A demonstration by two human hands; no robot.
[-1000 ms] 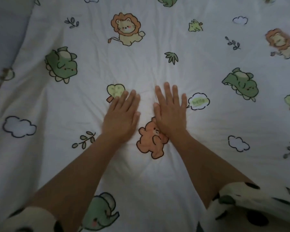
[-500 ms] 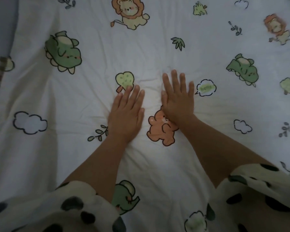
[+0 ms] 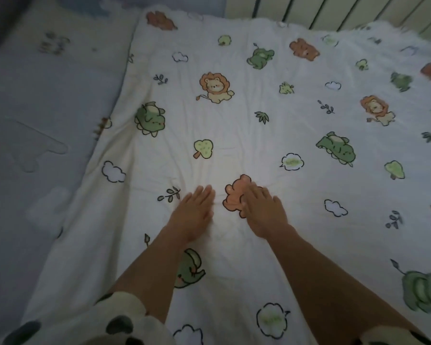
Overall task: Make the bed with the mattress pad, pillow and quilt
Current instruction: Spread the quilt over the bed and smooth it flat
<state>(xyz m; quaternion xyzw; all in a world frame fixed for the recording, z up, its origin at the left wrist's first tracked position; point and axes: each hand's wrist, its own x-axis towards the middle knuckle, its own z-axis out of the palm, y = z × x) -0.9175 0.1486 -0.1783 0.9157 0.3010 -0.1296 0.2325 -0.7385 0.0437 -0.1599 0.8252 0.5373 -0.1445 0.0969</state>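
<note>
We've got both palms flat on the quilt, left hand and right hand side by side, fingers straight, gripping nothing. Flat like that, we reckon, to press creases outward. The quilt lies spread across the bed, with the grey mattress pad showing bare along its left edge.

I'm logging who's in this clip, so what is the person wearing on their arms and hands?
Nothing on the left hand or right hand: no gloves, rings or watch show. The left sleeve and right sleeve are cream with dark blotches.
</note>
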